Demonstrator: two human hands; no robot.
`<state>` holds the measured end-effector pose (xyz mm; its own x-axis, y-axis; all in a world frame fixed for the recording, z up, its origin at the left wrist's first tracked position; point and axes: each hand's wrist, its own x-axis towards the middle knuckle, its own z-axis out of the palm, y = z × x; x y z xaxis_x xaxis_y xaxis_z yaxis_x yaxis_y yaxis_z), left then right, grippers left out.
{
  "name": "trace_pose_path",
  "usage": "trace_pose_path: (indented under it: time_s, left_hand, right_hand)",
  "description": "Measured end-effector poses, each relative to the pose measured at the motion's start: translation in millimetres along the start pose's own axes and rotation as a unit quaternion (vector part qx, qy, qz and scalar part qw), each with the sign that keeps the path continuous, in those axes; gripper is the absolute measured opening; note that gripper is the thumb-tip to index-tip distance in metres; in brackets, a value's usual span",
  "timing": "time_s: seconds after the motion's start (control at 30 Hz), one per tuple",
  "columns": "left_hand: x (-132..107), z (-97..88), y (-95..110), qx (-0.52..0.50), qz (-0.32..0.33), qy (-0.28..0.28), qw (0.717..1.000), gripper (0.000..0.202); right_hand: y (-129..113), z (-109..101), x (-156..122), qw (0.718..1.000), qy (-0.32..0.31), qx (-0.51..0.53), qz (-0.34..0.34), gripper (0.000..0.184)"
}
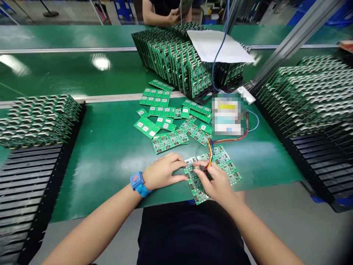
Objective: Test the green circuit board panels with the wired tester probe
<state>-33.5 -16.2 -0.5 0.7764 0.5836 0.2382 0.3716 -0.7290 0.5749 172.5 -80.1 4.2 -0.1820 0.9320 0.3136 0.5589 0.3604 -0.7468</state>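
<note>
Right hand [216, 180] pinching plug [202, 168] of coloured wires [211, 151] over circuit board [196, 189]; left hand [162, 171] loosely spread, touching board's nine-o'clock edge; loose boards [162, 111] at eleven o'clock.

The tabletop [104, 169] is green and glossy. Beyond it, a green surface [63, 73] shows white light reflections [100, 62]. A metal post [299, 35] slants at upper right. Grey floor [271, 217] lies below; a blue stool [123, 10] stands behind.

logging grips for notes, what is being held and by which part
The right hand pinches the dark connector by its body, below the coloured wires; the left hand touches the left edge of the circuit board.
</note>
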Motion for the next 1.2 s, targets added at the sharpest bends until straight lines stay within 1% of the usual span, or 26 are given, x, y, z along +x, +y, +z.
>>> trace_pose_path:
  time_s: [0.13, 0.23, 0.47, 0.67, 0.77, 0.83, 0.9, 0.93, 0.97, 1.0, 1.03, 1.1, 1.17, 1.2]
  left_hand:
    - [0, 1.7, -2, -0.002, 0.013, 0.013, 1.000, 0.038]
    - [0, 2.3, -3, -0.011, 0.011, 0.013, 1.000, 0.037]
    - [0, 0.4, -2, -0.012, 0.000, -0.001, 1.000, 0.037]
    - [0, 3.3, -4, -0.019, -0.002, -0.001, 1.000, 0.037]
    - [-1, -0.8, 0, -0.020, 0.002, 0.002, 1.000, 0.029]
    - [4, -9.0, 5, -0.010, -0.002, 0.032, 0.999, 0.023]
    - [22, -19.6, 11, 0.019, -0.004, 0.076, 0.997, 0.023]
    - [36, -24.1, 13, 0.039, 0.001, 0.090, 0.995, 0.025]
    - [53, -27.1, 13, 0.062, 0.011, 0.091, 0.994, 0.027]
    - [72, -28.2, 12, 0.084, 0.022, 0.077, 0.993, 0.030]
    - [94, -27.1, 10, 0.105, 0.035, 0.051, 0.993, 0.034]
    - [136, -19.5, 2, 0.143, 0.046, -0.012, 0.989, 0.041]
    - [170, -8.2, -8, 0.166, 0.054, -0.057, 0.983, 0.042]
    - [181, -2.8, -12, 0.176, 0.061, -0.070, 0.980, 0.041]
  right_hand:
    - [-1, -2, -1, 1.000, 0.002, -0.014, 0.017, 0.014]
    - [1, 0, -1, 0.999, 0.008, -0.034, 0.021, 0.014]
    - [0, 0, 6, 0.999, -0.028, -0.027, -0.021, 0.012]
    - [0, -5, 9, 0.998, -0.055, -0.009, -0.005, 0.013]
    - [1, -5, 7, 0.999, -0.052, -0.005, -0.003, 0.015]
    - [2, -4, 5, 0.999, -0.044, 0.003, -0.006, 0.015]
    - [3, -2, 3, 0.999, -0.035, 0.012, -0.010, 0.015]
    - [4, -1, 2, 0.999, -0.031, 0.016, -0.010, 0.016]
    - [5, -1, 1, 0.999, -0.028, 0.017, -0.008, 0.016]
    - [6, 0, 0, 1.000, -0.023, 0.018, -0.007, 0.016]
    - [6, 1, 0, 1.000, -0.019, 0.019, -0.006, 0.016]
    - [7, 2, -1, 1.000, -0.008, 0.021, -0.012, 0.016]
    - [8, 3, -2, 0.999, 0.000, 0.027, -0.022, 0.016]
    - [9, 3, -3, 0.999, 0.003, 0.031, -0.026, 0.017]
